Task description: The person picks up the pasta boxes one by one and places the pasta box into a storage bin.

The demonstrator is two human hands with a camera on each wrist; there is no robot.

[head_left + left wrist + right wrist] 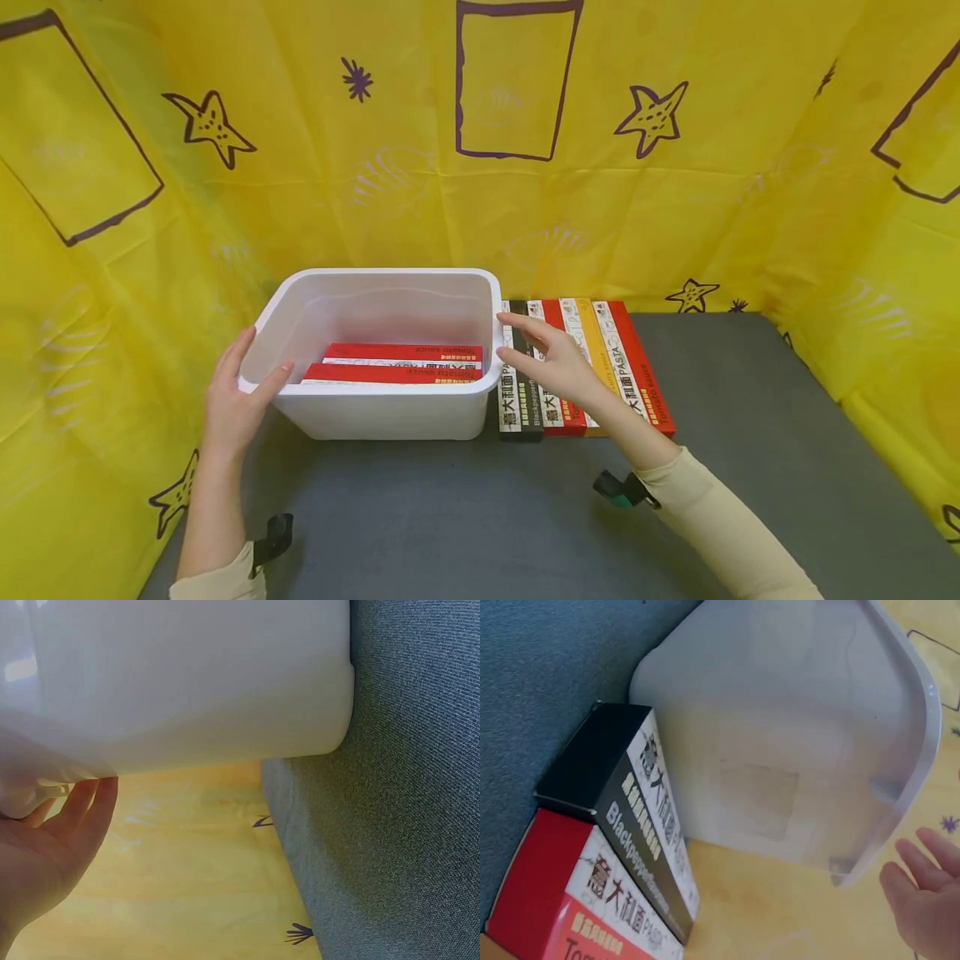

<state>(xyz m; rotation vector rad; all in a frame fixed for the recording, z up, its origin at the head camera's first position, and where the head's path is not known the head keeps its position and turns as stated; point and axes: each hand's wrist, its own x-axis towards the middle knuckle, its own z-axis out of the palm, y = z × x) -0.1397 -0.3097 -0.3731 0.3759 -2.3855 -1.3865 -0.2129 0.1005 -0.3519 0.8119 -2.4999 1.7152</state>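
Note:
A white plastic tub [382, 412] stands on the dark table. Inside it lie two red pasta boxes [405, 351] marked "Tomato sauce". My left hand [234, 408] holds the tub's left rim, thumb over the edge; the left wrist view has its fingers [96, 810] tucked under the lip. At the tub's right rim is my right hand [555, 362], its fingers loosely extended. In the right wrist view a small gap shows between that hand [930, 900] and the rim.
Right of the tub several pasta boxes lie side by side: a black one [532, 417] nearest the tub, then red, yellow and red [637, 367]. A yellow patterned cloth [420, 100] hangs behind and at both sides. Grey fabric covers the table [450, 517].

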